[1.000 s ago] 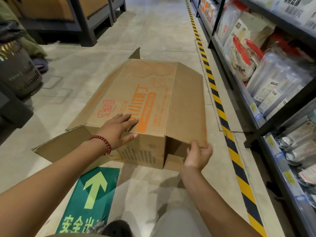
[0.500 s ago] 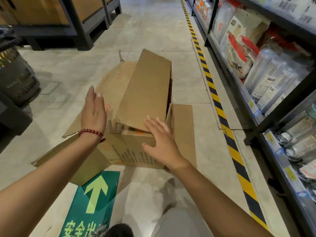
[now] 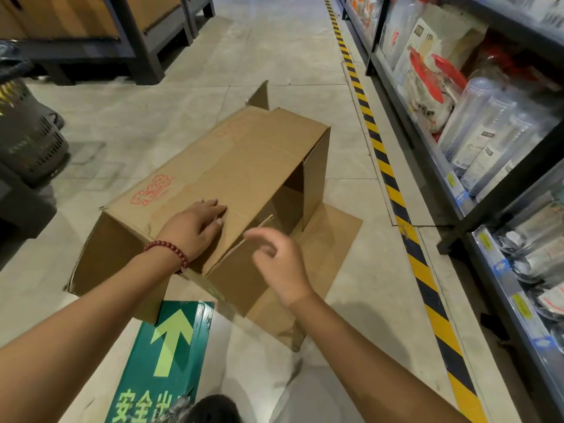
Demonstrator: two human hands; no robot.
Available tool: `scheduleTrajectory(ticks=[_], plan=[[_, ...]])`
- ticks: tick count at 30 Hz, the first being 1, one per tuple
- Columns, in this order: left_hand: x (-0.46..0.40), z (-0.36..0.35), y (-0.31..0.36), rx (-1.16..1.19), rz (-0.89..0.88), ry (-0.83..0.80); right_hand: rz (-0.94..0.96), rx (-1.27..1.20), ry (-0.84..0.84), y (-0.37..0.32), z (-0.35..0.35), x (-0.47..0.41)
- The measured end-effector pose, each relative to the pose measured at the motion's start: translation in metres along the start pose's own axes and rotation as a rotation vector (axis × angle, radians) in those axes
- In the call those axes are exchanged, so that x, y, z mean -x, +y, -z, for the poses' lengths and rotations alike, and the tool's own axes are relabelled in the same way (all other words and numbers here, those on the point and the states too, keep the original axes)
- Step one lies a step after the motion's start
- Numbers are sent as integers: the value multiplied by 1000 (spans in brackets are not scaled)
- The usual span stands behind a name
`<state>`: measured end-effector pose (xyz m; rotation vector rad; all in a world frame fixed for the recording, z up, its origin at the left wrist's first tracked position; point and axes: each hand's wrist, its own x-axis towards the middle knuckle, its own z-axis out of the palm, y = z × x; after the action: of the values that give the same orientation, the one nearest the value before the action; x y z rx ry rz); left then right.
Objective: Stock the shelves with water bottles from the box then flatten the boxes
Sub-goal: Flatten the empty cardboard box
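Since half a second ago the raised flap is down; the box now shows a broad plain top panel, and the left hand has dropped from the air onto it.

Brown corrugated cardboard box (image 3: pixel 244 178), empty, lies on its side on the pale tiled floor (image 3: pixel 290 50) in the aisle. Long axis runs from near left to far right. Open end faces right toward the dark metal shelf unit (image 3: pixel 451 175), one flap flat on the tiles there. Red cartoon print near the left edge; characters too faint to read. Top panel creased and dented.

Green floor sticker (image 3: pixel 164 355), pale arrow pointing away, Chinese characters partly cut off.

Left hand (image 3: pixel 195 227), red bead bracelet (image 3: pixel 171 251) at wrist, presses the top panel, fingers flat and together. Right hand (image 3: pixel 280 261) hovers above the near end, fingers loosely curled, apart, holding nothing.
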<state>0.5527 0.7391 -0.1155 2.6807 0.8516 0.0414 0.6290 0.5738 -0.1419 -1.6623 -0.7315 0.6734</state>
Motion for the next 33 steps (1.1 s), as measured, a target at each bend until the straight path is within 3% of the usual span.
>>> scheduleTrajectory(ticks=[2,7,10,12,13,15,17,19,20,22,28,33], plan=[[1,0,-2,9,-2,-30,-68,56,81,6,11,-13],[1,1,-2,27,23,-27,-134,181,-167,13,23,-32],[1,1,-4,33,47,-19,-50,-7,11,20,31,-24],[-2,1,-5,46,69,1,-47,39,156,24,43,-15],[-3,1,-5,52,88,19,-86,72,150,23,51,-11],[-9,1,-10,36,130,59,-240,96,-61,20,62,-1],[-14,1,-13,0,169,75,-415,87,-412,17,66,10],[-19,3,-13,-61,204,70,-466,130,-681,19,63,16],[-20,4,-12,-98,219,69,-457,143,-727,20,59,16],[-21,8,-10,-127,262,66,-411,129,-649,21,53,5],[-17,23,-5,-172,284,122,-313,28,42,25,56,-60],[-6,27,2,-241,216,186,-364,-327,134,24,63,-112]])
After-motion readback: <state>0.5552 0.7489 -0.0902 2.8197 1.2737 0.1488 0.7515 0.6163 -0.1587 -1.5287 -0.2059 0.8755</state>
